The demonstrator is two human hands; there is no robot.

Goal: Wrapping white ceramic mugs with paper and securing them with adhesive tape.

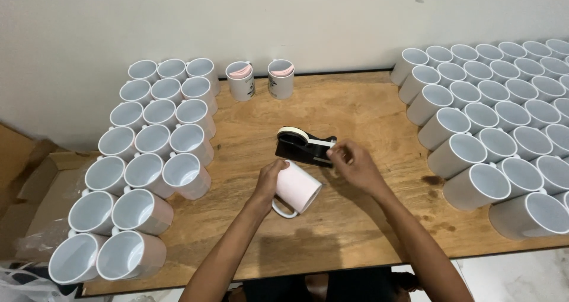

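Observation:
A white mug (pixel 299 189) lies on its side on the wooden table (pixel 355 106), handle toward me, with a pale pink sheet wrapped around its body. My left hand (pixel 269 180) grips it at the rim end. My right hand (pixel 354 164) pinches the free end of tape at the front of a black tape dispenser (pixel 302 146), which stands just behind the mug and carries a pale roll.
Several white mugs (pixel 157 142) stand in rows at the left, several more mugs (pixel 492 118) at the right. Two mugs with pink sheets inside (pixel 261 80) stand at the back by the wall. A cardboard box (pixel 41 201) and plastic wrap sit past the table's left edge.

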